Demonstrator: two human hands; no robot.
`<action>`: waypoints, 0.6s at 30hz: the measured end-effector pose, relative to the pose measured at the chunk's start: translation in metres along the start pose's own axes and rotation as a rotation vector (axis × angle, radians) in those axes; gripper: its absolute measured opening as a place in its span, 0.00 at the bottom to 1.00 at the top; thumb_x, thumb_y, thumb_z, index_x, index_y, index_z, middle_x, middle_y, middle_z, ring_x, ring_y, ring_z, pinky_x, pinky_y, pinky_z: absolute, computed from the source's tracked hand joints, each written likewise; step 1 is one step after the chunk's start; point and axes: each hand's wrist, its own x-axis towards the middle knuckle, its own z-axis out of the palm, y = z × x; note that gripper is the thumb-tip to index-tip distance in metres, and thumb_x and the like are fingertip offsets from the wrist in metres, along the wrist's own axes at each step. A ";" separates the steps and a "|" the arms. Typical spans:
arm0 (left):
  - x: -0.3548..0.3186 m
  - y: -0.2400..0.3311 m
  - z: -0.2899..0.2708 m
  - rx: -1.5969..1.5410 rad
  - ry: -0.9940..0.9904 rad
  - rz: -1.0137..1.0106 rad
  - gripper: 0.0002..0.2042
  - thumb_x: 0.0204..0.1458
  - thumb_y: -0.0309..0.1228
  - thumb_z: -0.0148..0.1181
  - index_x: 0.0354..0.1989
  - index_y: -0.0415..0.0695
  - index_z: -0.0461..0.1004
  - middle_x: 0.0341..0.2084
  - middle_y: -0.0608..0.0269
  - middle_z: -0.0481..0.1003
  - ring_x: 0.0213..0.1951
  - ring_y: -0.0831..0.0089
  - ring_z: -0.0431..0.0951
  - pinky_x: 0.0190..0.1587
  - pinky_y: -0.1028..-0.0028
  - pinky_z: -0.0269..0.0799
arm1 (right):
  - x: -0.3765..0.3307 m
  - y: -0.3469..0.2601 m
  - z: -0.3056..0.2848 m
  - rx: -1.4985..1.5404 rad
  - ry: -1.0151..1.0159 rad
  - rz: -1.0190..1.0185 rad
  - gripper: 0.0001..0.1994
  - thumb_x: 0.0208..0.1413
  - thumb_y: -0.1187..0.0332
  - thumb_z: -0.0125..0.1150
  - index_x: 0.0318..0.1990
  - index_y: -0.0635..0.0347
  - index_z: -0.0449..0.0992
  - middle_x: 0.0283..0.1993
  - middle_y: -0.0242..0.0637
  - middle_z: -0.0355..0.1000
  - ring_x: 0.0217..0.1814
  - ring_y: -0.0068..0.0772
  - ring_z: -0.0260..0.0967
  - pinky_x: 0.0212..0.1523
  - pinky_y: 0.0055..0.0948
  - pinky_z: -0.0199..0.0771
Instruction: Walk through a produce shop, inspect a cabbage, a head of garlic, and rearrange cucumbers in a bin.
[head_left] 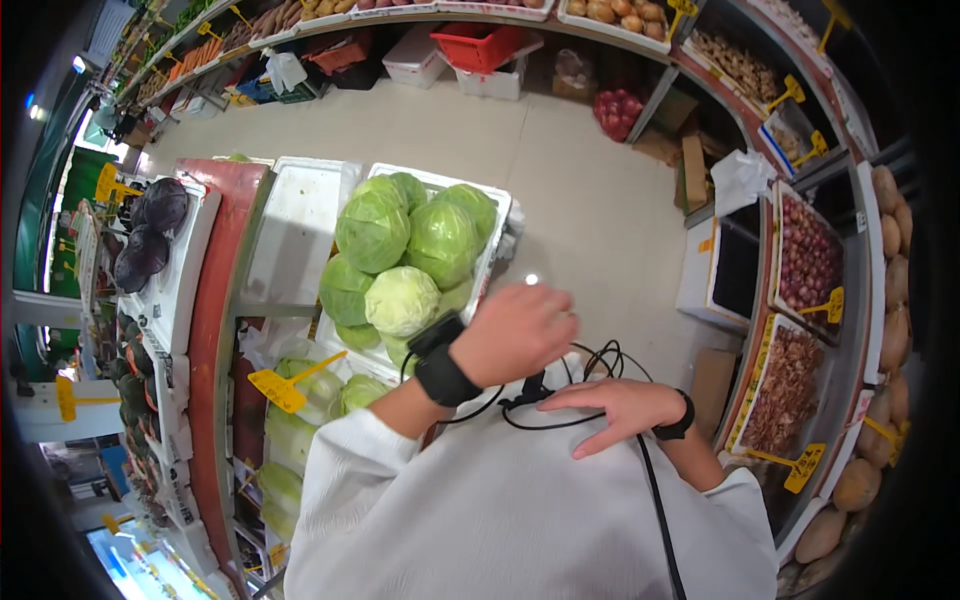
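Two hands, apart, head view: the left hand (520, 332) curls loosely, palm hidden, so we cannot tell its grip; the right hand (632, 405) spreads open by black cables (653, 505) at the white shirt (530, 510). Cable ends: unseen. Cabbages (438, 243) sit in a foam tray (488, 262), its rim presumably preventing rolling.

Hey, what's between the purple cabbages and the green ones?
In the head view, a red ledge and a white foam tray separate the trays of purple cabbages and green cabbages.
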 end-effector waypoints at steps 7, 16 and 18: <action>0.098 0.068 0.080 -0.025 -0.273 0.407 0.09 0.39 0.33 0.56 0.29 0.45 0.73 0.31 0.66 0.69 0.33 0.72 0.70 0.32 0.73 0.65 | -0.083 0.038 0.003 -0.004 0.171 -0.076 0.33 0.48 0.50 0.65 0.58 0.61 0.66 0.57 0.43 0.67 0.59 0.38 0.64 0.59 0.31 0.62; 0.167 0.129 0.155 0.012 -0.304 0.648 0.09 0.39 0.35 0.56 0.27 0.47 0.77 0.34 0.64 0.70 0.34 0.73 0.70 0.33 0.77 0.65 | -0.183 0.057 -0.001 0.286 0.533 0.244 0.28 0.50 0.49 0.62 0.47 0.68 0.72 0.47 0.43 0.72 0.52 0.37 0.67 0.52 0.31 0.66; 0.181 0.134 0.165 0.030 -0.357 0.687 0.09 0.40 0.35 0.56 0.28 0.47 0.77 0.35 0.63 0.70 0.34 0.73 0.70 0.33 0.77 0.66 | -0.192 0.069 0.002 0.308 0.627 0.186 0.25 0.51 0.53 0.63 0.47 0.67 0.73 0.46 0.42 0.73 0.51 0.35 0.68 0.51 0.30 0.67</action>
